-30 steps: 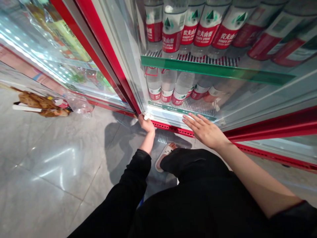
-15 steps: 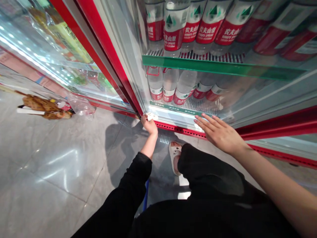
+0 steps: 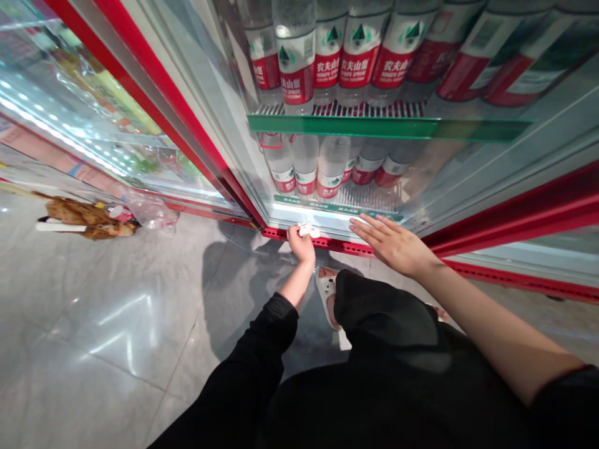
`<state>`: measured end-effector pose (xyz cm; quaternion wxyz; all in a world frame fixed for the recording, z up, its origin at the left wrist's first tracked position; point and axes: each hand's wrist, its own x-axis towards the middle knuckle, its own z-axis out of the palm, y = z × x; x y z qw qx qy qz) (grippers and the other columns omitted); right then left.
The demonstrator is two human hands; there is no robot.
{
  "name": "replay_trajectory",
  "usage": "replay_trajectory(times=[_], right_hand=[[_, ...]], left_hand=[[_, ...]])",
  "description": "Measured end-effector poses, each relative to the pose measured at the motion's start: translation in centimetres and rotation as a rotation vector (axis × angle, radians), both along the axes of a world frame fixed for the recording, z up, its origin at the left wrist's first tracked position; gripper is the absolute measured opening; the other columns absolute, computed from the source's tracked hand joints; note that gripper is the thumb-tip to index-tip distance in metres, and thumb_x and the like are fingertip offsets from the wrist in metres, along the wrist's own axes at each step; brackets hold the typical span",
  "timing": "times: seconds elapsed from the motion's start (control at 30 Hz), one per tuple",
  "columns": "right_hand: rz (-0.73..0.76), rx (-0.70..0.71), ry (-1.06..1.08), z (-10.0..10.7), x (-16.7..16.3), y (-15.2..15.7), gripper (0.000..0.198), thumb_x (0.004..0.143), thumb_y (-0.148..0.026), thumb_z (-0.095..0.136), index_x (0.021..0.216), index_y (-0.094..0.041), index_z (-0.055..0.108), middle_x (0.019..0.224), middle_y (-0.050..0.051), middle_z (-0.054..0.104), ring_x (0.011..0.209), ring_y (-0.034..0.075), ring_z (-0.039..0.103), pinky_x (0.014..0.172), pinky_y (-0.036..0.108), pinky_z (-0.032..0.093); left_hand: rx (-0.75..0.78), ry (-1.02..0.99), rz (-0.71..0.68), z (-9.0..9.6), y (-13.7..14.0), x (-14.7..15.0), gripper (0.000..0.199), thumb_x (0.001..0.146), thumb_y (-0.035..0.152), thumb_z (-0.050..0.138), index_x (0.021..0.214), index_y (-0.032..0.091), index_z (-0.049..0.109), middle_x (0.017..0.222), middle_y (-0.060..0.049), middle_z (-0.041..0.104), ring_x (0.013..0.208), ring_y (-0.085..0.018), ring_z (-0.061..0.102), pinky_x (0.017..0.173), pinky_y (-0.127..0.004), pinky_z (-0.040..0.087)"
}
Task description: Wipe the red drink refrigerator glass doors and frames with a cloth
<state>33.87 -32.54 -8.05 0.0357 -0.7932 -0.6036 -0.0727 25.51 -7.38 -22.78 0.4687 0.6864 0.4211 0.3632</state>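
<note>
My left hand (image 3: 302, 245) is closed around a crumpled white tissue (image 3: 309, 230), which it holds against the bottom edge of a glass fridge door (image 3: 322, 215), just above the perforated red strip (image 3: 344, 246). To its right, my right hand (image 3: 395, 246) is spread with its fingers stretched out, palm toward the lower part of the glass. I cannot tell whether the palm touches the door. Behind the glass, water bottles (image 3: 333, 165) with red and white labels stand on the lower shelf, and more bottles (image 3: 359, 53) fill the shelf above.
A second lit fridge (image 3: 107, 115) stands at the left. On the grey tiled floor (image 3: 116, 299) near it lie a brown spotted item (image 3: 79, 215) and a clear plastic bag (image 3: 152, 212). My foot in a white clog (image 3: 327, 290) is close below the fridge.
My left hand has slid right along the door's bottom edge with the tissue, away from the left corner. My right hand stays spread by the glass; the view has shifted slightly.
</note>
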Motion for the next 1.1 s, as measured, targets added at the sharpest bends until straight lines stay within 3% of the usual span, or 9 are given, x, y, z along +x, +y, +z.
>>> replay_trajectory(times=[0.17,0.37,0.47,0.53,0.73,0.87,0.93,1.03,1.1], right_hand=[[-0.015,-0.002,-0.013,-0.3,-0.1,-1.0,0.084,0.112,-0.018,0.041,0.176,-0.027,-0.012,0.181,0.003,0.033,0.168,0.022,0.034,0.134,0.048,0.039],[-0.04,-0.02,-0.029,-0.9,0.0,-2.6,0.086,0.111,-0.018,0.042,0.175,-0.025,-0.015,0.181,0.004,0.033,0.169,0.021,0.032,0.134,0.047,0.04],[-0.024,-0.012,-0.032,-1.5,0.2,-3.0,0.085,0.111,-0.016,0.04,0.175,-0.024,-0.016,0.181,0.004,0.032,0.168,0.021,0.033,0.133,0.047,0.041],[-0.015,0.004,-0.016,-2.0,0.3,-3.2,0.086,0.11,-0.015,0.039,0.175,-0.027,-0.016,0.181,0.001,0.029,0.167,0.019,0.035,0.134,0.046,0.041],[-0.048,0.007,0.013,-2.1,0.0,-4.7,0.086,0.109,-0.013,0.038,0.175,-0.03,-0.015,0.182,-0.003,0.026,0.169,0.018,0.03,0.136,0.047,0.039],[-0.069,-0.012,0.009,-2.0,-0.4,-6.2,0.087,0.109,-0.013,0.04,0.175,-0.03,-0.015,0.182,-0.004,0.026,0.17,0.017,0.026,0.136,0.047,0.039],[-0.082,-0.005,0.014,-2.2,-0.4,-6.9,0.088,0.108,-0.013,0.04,0.175,-0.032,-0.014,0.182,-0.005,0.025,0.17,0.017,0.025,0.137,0.046,0.038],[-0.092,0.008,0.012,-2.6,-0.4,-7.8,0.088,0.108,-0.013,0.04,0.175,-0.032,-0.015,0.183,-0.004,0.022,0.17,0.016,0.026,0.137,0.046,0.038],[-0.09,0.008,0.014,-2.8,-0.2,-8.0,0.088,0.109,-0.013,0.04,0.174,-0.031,-0.016,0.183,-0.003,0.023,0.17,0.017,0.025,0.136,0.047,0.038]], left_hand=[[0.023,-0.022,0.038,2.0,2.7,-0.1,0.011,0.1,0.016,0.072,0.11,0.018,0.072,0.117,-0.006,0.073,0.113,-0.02,0.069,0.109,-0.041,0.058],[-0.016,0.008,0.126,2.0,2.5,0.5,0.044,0.105,0.045,0.071,0.142,0.021,0.065,0.145,-0.012,0.067,0.122,-0.026,0.071,0.102,-0.049,0.064],[-0.035,0.017,0.083,1.8,-0.6,0.7,0.032,0.104,0.036,0.073,0.13,0.018,0.07,0.132,-0.01,0.071,0.116,-0.024,0.071,0.102,-0.047,0.063],[-0.042,0.013,0.022,1.9,-3.0,0.8,0.009,0.096,0.012,0.074,0.102,0.018,0.071,0.106,-0.004,0.071,0.104,-0.02,0.069,0.102,-0.04,0.058],[-0.031,-0.019,-0.086,3.8,-4.7,1.1,0.033,0.079,-0.01,0.069,0.086,0.021,0.061,0.092,0.002,0.064,0.094,-0.016,0.063,0.094,-0.029,0.053],[-0.024,-0.015,-0.025,4.9,-1.0,0.8,0.014,0.095,0.008,0.073,0.104,0.017,0.068,0.11,-0.006,0.071,0.105,-0.019,0.065,0.104,-0.037,0.055],[-0.028,-0.005,0.006,4.8,0.2,0.6,0.026,0.103,0.029,0.074,0.125,0.016,0.069,0.128,-0.01,0.071,0.114,-0.023,0.069,0.105,-0.045,0.06],[-0.036,0.011,0.018,3.8,-0.4,0.5,0.044,0.105,0.045,0.071,0.141,0.02,0.066,0.143,-0.012,0.068,0.121,-0.026,0.071,0.102,-0.05,0.064],[-0.044,0.021,0.015,2.9,-2.2,0.7,0.033,0.105,0.04,0.071,0.131,0.02,0.07,0.137,-0.011,0.07,0.118,-0.024,0.071,0.103,-0.048,0.063]])
